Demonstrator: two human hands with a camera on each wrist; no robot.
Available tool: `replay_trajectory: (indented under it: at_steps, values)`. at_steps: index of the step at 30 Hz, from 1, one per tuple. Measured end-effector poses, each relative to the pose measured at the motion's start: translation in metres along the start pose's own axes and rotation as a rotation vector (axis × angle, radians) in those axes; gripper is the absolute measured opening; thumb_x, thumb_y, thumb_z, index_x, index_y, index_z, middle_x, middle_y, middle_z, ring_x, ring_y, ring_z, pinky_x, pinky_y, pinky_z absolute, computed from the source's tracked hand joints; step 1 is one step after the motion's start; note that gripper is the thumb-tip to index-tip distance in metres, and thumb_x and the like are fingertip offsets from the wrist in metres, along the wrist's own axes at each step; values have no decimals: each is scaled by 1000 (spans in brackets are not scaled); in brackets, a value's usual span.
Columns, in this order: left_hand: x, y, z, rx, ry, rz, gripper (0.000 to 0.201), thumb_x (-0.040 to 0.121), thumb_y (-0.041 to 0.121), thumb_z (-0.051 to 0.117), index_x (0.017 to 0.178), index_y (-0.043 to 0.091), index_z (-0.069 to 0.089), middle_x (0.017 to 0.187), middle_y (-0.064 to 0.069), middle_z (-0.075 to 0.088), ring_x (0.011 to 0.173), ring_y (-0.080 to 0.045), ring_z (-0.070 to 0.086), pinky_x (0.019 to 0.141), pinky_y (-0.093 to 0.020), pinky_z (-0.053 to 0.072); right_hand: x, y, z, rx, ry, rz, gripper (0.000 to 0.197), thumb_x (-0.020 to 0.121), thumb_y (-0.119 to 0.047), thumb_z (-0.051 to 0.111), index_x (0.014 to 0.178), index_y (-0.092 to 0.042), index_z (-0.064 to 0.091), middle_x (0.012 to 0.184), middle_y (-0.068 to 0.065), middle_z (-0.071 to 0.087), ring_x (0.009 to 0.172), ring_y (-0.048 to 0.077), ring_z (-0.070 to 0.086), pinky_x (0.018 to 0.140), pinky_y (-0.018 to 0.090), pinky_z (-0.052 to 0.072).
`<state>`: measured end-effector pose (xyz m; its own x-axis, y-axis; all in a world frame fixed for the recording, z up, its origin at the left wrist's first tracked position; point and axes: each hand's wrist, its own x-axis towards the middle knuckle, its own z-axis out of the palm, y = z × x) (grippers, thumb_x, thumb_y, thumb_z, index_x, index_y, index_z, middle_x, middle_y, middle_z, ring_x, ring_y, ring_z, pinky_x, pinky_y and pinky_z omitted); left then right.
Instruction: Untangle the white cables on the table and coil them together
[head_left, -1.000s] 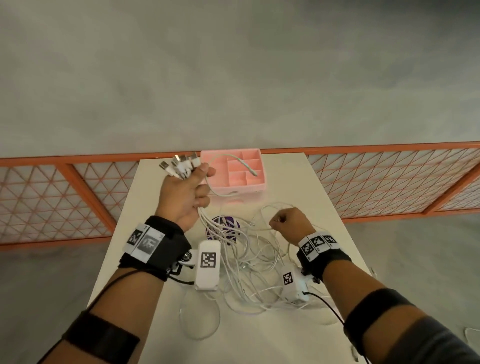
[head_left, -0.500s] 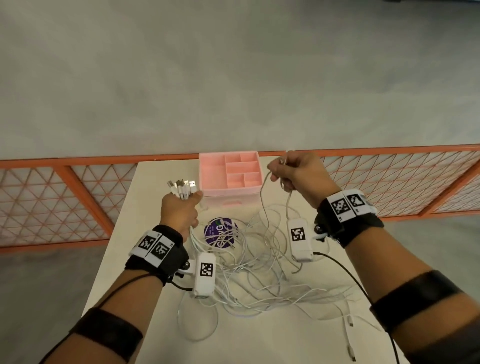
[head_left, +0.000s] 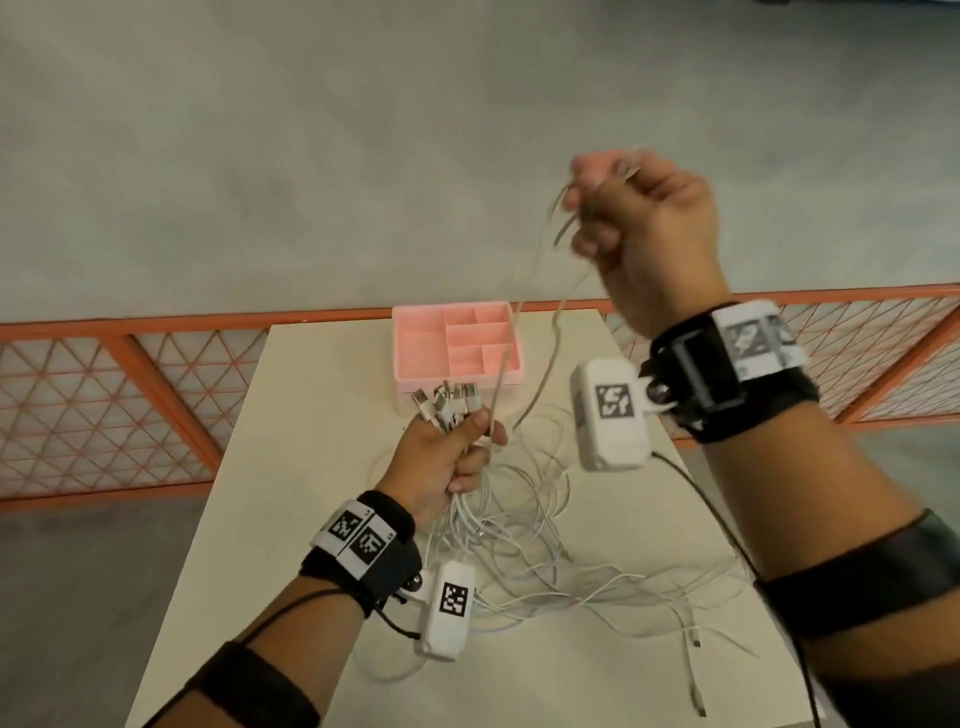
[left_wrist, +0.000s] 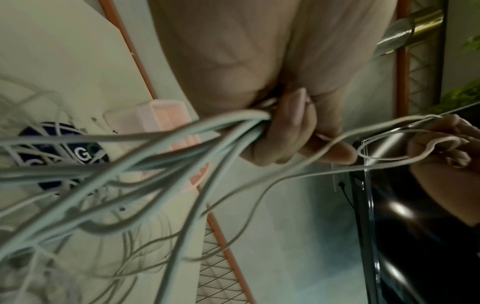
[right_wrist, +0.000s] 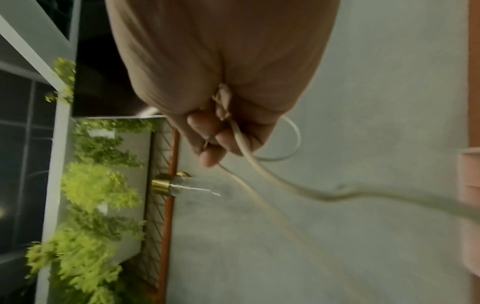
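1. White cable strands are filling the left hand (head_left: 441, 462), which is closing in a fist round a bundle of them, the USB plug ends (head_left: 447, 400) fanning out above the thumb; from the left wrist, the fingers (left_wrist: 291, 131) are wrapping tightly round the gathered strands.
2. The right hand (head_left: 644, 228) is hanging high above the bench, well apart from the left, its fingertips (right_wrist: 207, 127) pinching a doubled loop of one thin white cable (head_left: 535, 322) that is running down to the pile.
3. The step in hand appears to be the untangling: one cable is being drawn up out of the knot while its plug end is sitting with the others in the left fist.
4. The rest of the white cables (head_left: 524, 545) are lying in a loose tangle on the bench (head_left: 311, 467), between the two forearms, with one loose end (head_left: 693, 644) trailing toward the near right corner.
5. The next move probably calls for keeping the left fist firm and pulling steadily until the raised strand is running free; a snag could be dragging the whole pile along.
6. A pink compartment tray (head_left: 457, 343) is standing at the far edge of the bench, just beyond the left hand, and a dark round sticker (left_wrist: 64, 156) is showing under the tangle.
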<state>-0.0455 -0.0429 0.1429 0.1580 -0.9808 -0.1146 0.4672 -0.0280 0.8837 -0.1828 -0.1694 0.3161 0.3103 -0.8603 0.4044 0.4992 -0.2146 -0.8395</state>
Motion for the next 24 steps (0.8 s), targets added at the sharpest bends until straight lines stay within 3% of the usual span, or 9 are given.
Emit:
replay_trajectory:
  at_steps: [5, 8, 10, 13, 15, 17, 20, 22, 24]
  values:
    - [-3, -12, -15, 24, 57, -40, 24, 87, 24, 61, 91, 2, 52, 76, -5, 61, 42, -4, 28, 37, -16, 24, 31, -51, -38, 159, 213, -249, 12, 88, 9, 55, 87, -2, 60, 72, 12, 60, 47, 11, 45, 50, 24, 36]
    - [2, -9, -22, 39, 197, -24, 20, 92, 21, 61, 89, 2, 55, 73, -3, 60, 42, -5, 29, 37, -17, 23, 29, -48, -62, 28, 332, -297, 10, 87, 8, 54, 90, 0, 61, 70, 10, 61, 55, 17, 53, 53, 26, 43]
    - [8, 1, -22, 28, 295, -7, 13, 98, 14, 58, 87, 6, 57, 73, -3, 60, 42, -5, 28, 38, -17, 22, 18, -24, -73, -183, 339, -242, 13, 85, 7, 54, 94, 1, 63, 71, 10, 60, 52, 20, 54, 52, 28, 45]
    - [15, 24, -10, 10, 296, -11, 8, 98, 11, 58, 91, 8, 59, 74, -3, 64, 42, -5, 29, 38, -17, 24, -19, 34, -77, -624, 119, 3, 25, 88, 8, 51, 90, -9, 70, 70, -4, 61, 44, 13, 49, 46, 25, 40]
    - [16, 40, 5, 5, 240, -15, 6, 97, 12, 59, 94, 7, 60, 75, -3, 66, 43, -6, 30, 39, -17, 24, -49, 73, -70, -814, -129, 188, 32, 88, 6, 55, 103, -16, 73, 79, -12, 62, 51, 7, 48, 50, 24, 41]
    - [14, 54, 20, 17, 176, -13, 8, 97, 13, 60, 92, 6, 60, 75, -2, 67, 43, -5, 29, 39, -17, 23, -71, 104, -59, -851, -316, 321, 40, 86, -2, 66, 123, -19, 67, 93, -6, 59, 65, 4, 51, 65, 21, 44]
    - [8, 70, 37, 5, 76, -5, 12, 88, 16, 66, 89, 5, 61, 74, -1, 65, 42, -4, 26, 39, -16, 20, -86, 126, -40, -774, -342, 370, 57, 80, -23, 80, 133, -21, 60, 103, 3, 62, 79, 2, 53, 79, 22, 45]
    - [3, 79, 42, -24, 29, 2, 18, 77, 21, 70, 86, 6, 65, 70, 0, 64, 43, -4, 23, 40, -17, 17, -89, 130, -30, -687, -358, 378, 47, 80, -24, 79, 124, -20, 65, 103, 12, 65, 81, 6, 55, 77, 27, 47]
    - [-1, 86, 45, -53, -8, -5, 21, 73, 23, 71, 84, 6, 68, 67, 2, 62, 45, -4, 19, 43, -18, 14, -90, 130, -20, -615, -403, 399, 17, 87, -10, 71, 103, -14, 70, 86, 6, 70, 73, 3, 58, 68, 20, 45]
